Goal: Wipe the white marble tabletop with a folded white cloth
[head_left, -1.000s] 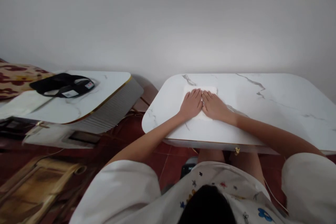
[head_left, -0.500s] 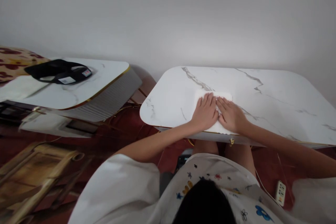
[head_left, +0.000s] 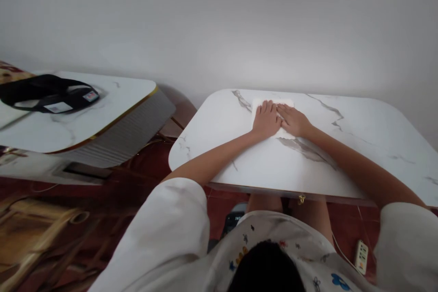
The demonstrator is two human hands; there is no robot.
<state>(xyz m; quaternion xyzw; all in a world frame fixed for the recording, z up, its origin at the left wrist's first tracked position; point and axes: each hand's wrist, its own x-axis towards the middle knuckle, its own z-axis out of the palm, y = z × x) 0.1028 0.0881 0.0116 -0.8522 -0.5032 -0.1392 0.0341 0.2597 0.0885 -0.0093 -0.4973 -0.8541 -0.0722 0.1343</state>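
Note:
A white cloth lies flat on the white marble-patterned tabletop, toward its back edge. On the cloth's left half my left hand rests palm down, fingers stretched out. My right hand presses flat on the right half, also with straight fingers, its thumb side close against the left hand. Both palms hide most of the cloth. Neither hand is wrapped around anything.
To the left stands a second marble-patterned table with a black strap-like item on it. A bamboo chair is at the lower left. A power strip lies on the red floor. A grey wall rises behind.
Both hands have slid the cloth away from the front edge toward the back of the tabletop. The view has shifted slightly, with the left table now further left.

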